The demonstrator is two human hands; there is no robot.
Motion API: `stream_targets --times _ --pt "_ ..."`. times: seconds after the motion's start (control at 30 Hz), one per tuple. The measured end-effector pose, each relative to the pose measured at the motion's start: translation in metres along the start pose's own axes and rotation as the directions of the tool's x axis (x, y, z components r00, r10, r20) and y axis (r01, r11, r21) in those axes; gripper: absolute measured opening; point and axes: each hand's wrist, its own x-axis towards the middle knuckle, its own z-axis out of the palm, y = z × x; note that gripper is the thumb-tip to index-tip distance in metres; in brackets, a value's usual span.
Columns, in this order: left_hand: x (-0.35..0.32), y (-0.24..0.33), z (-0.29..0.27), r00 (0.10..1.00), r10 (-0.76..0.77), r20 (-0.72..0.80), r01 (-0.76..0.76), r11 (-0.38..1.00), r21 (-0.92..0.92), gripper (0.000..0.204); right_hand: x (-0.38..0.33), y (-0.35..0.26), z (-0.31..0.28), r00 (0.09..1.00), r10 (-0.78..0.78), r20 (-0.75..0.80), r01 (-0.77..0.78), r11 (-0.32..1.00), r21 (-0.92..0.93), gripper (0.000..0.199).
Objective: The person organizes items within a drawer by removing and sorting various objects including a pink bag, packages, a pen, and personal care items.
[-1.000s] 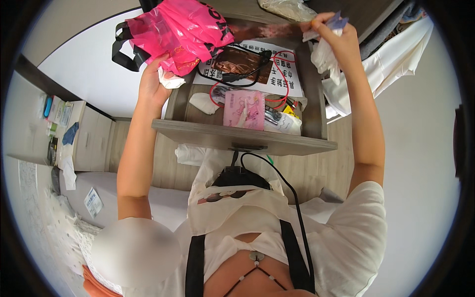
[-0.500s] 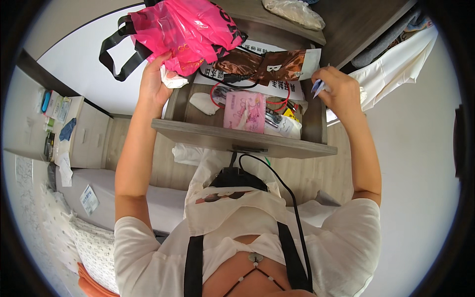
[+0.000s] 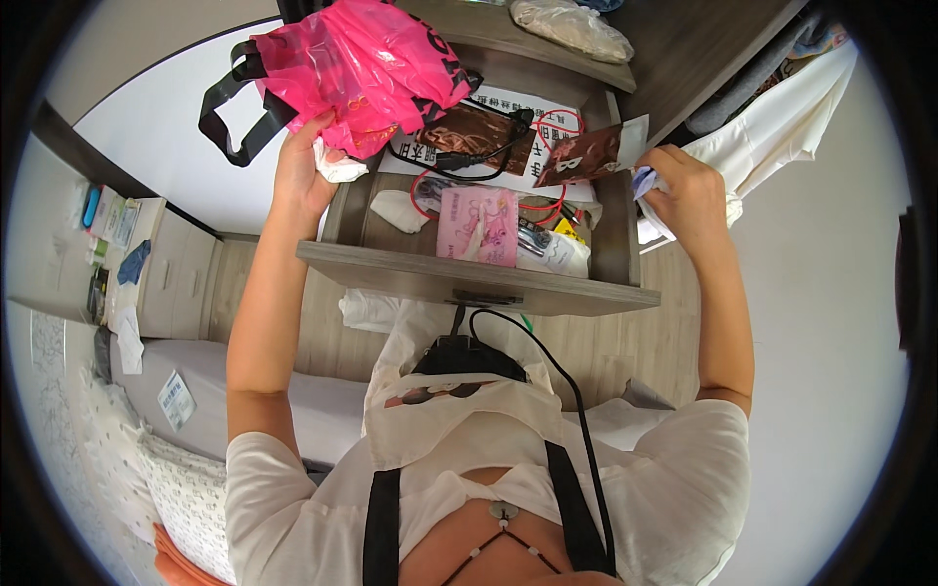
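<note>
My left hand (image 3: 303, 171) is closed on a bright pink plastic bag (image 3: 357, 78) with black handles, and a crumpled white wad (image 3: 339, 164) is tucked in the same grip. The bag leans over the left side of an open wooden drawer (image 3: 479, 278). Beyond the drawer's right side, my right hand (image 3: 689, 190) pinches a small blue-and-white piece (image 3: 643, 182), perhaps a wrapper. The white end of a tilted brown foil packet (image 3: 586, 156) reaches those fingertips; whether they grip it too I cannot tell.
Inside the drawer lie another brown packet (image 3: 479, 135), a black cable with a plug (image 3: 454, 159), a pink packet (image 3: 477, 227), a white tube-like package (image 3: 557, 252) and red cord. A white garment (image 3: 782, 137) hangs at the right. A black cable (image 3: 576, 381) runs down my front.
The brown packet with the white end has shifted right and tilted, coming apart from the other brown packet and baring printed paper. My right hand has moved slightly right and nearer to me.
</note>
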Motion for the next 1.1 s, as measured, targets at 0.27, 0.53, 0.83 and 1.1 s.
stream_targets --times 0.27,0.53,0.83,1.1 --pt "0.0 -0.003 0.003 0.999 0.019 -0.033 -0.019 1.0 -0.004 0.014 0.005 0.003 0.013 0.999 0.02 -0.037 -0.02 1.0 0.01 0.021" --pt "-0.003 0.001 0.0 0.999 0.008 0.031 -0.008 1.0 0.011 0.015 0.009 0.006 0.042 0.991 -0.024 0.129 0.019 0.999 0.043 0.023" --pt "0.0 0.0 0.0 1.0 0.014 0.026 -0.015 1.0 0.019 0.016 0.044 -0.005 0.057 0.987 -0.159 0.021 0.156 0.98 0.123 0.024" --pt "-0.002 0.001 -0.005 0.993 -0.021 0.112 0.022 1.0 -0.011 0.017 0.051 -0.005 0.075 0.954 -0.111 0.278 0.116 0.993 -0.003 0.025"
